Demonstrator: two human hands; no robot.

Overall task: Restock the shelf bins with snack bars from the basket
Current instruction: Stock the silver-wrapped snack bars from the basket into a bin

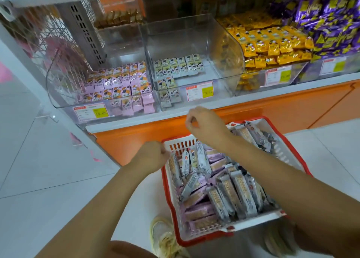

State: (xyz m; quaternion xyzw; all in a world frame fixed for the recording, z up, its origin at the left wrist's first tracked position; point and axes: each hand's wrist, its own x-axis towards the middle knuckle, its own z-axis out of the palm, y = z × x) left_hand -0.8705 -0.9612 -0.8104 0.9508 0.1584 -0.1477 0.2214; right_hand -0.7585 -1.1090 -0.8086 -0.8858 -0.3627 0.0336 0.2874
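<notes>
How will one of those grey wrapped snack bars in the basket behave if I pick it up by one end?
A grey snack bar looks long and flat, holding its shape where it stands on end, so probably fairly stiff. The glossy wrapper may be slippery. It likely weighs little, but could snap if bent. Bars leaning loosely in the basket may topple when one is pulled.

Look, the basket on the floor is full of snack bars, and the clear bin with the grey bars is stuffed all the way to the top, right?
Not quite. The head view shows the basket on the floor is full of snack bars, but the clear bin with the grey bars is mostly empty: only a low layer covers part of its bottom.
</notes>
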